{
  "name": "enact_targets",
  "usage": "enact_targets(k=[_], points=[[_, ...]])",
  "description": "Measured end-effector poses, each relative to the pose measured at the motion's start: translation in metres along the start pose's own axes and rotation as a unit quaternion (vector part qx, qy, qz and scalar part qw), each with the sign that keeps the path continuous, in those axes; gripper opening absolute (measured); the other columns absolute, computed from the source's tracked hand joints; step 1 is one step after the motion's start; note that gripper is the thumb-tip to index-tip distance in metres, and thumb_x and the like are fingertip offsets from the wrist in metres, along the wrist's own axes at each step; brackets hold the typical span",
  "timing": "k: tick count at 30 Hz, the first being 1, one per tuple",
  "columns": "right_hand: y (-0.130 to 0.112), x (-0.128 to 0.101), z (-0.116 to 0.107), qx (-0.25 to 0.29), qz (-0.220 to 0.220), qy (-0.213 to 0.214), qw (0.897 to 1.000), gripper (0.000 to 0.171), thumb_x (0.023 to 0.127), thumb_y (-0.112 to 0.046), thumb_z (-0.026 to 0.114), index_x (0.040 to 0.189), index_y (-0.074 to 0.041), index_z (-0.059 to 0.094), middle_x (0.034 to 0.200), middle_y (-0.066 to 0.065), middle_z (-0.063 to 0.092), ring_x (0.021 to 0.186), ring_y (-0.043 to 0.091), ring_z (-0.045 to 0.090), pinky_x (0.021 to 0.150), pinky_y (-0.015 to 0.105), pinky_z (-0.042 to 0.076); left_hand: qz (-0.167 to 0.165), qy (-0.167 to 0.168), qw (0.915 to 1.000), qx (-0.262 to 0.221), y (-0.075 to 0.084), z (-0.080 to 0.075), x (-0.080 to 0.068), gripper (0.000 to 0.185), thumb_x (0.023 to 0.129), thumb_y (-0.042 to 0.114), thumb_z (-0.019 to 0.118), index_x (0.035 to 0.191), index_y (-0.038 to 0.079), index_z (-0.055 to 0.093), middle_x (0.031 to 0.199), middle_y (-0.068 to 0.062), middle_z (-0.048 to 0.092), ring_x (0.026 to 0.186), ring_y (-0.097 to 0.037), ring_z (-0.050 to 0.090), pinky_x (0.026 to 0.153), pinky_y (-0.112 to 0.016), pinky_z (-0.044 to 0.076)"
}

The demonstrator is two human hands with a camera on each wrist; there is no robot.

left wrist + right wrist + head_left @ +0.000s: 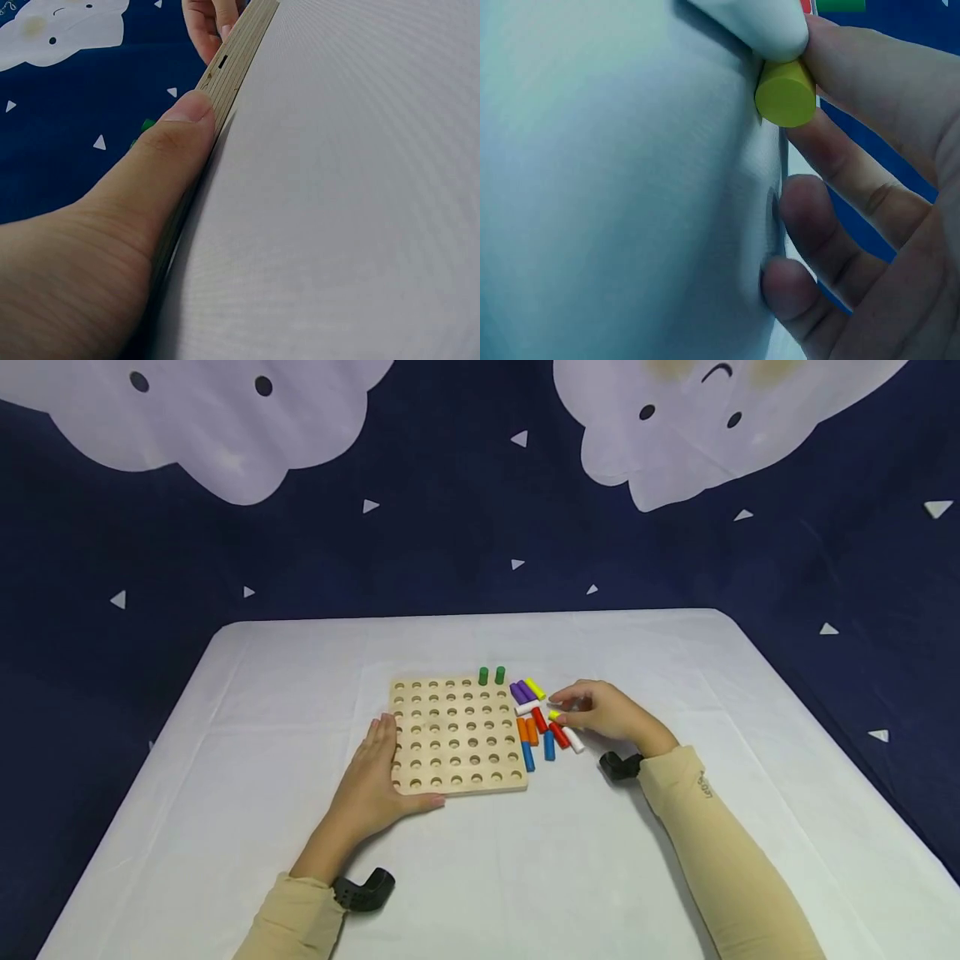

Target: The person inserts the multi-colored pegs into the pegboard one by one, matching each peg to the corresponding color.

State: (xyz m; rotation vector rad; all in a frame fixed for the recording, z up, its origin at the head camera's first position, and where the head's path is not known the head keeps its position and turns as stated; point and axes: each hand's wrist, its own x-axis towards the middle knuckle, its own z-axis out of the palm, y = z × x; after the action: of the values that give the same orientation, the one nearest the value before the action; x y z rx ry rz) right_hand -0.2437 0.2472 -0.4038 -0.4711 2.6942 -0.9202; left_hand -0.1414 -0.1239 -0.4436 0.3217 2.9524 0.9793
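A wooden pegboard (pixel 455 735) with rows of round holes lies on the white table. Two green pegs (pixel 491 675) stand in its far right corner. My left hand (pixel 378 768) lies flat against the board's left side, with its thumb (pixel 176 135) pressed on the front edge (pixel 240 52). Loose coloured pegs (pixel 538 727) lie in a heap just right of the board. My right hand (pixel 558 710) is over that heap and pinches a yellow peg (pixel 785 93) between thumb and fingers. A white peg (pixel 757 26) lies against it.
The heap holds purple (pixel 519 692), yellow (pixel 535 687), white, red, orange and blue (pixel 528 756) pegs. A white cloth (pixel 480 877) covers the table, whose edges drop off at both sides. A dark blue backdrop with clouds hangs behind.
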Motion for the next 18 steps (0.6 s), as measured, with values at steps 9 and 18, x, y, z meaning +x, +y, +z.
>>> enact_targets(k=[9,18], points=[[0.0023,0.0058,0.0024,-0.046,0.017,0.023,0.999,0.033,0.090,-0.021,0.074,0.122,-0.013,0.071,0.096,0.004,0.065,0.086,0.021,0.052,0.074,0.028,0.045,-0.004,0.000,1.0000,-0.006,0.0001,0.0002,-0.0010,0.147,0.057,0.071,0.083,0.158,0.000,0.003,0.167,-0.017,0.003,0.155,-0.035,0.004,0.126,-0.054,0.013],[0.0043,0.0070,0.0022,-0.022,0.028,0.039,0.999,0.031,0.094,-0.024,0.069,0.125,-0.019,0.069,0.106,0.006,0.065,0.092,0.023,0.053,0.079,0.032,0.047,-0.005,-0.003,1.0000,-0.004,0.0002,-0.0001,-0.0012,0.147,0.057,0.072,0.082,0.158,0.000,0.003,0.167,-0.017,0.003,0.155,-0.035,0.004,0.126,-0.054,0.012]])
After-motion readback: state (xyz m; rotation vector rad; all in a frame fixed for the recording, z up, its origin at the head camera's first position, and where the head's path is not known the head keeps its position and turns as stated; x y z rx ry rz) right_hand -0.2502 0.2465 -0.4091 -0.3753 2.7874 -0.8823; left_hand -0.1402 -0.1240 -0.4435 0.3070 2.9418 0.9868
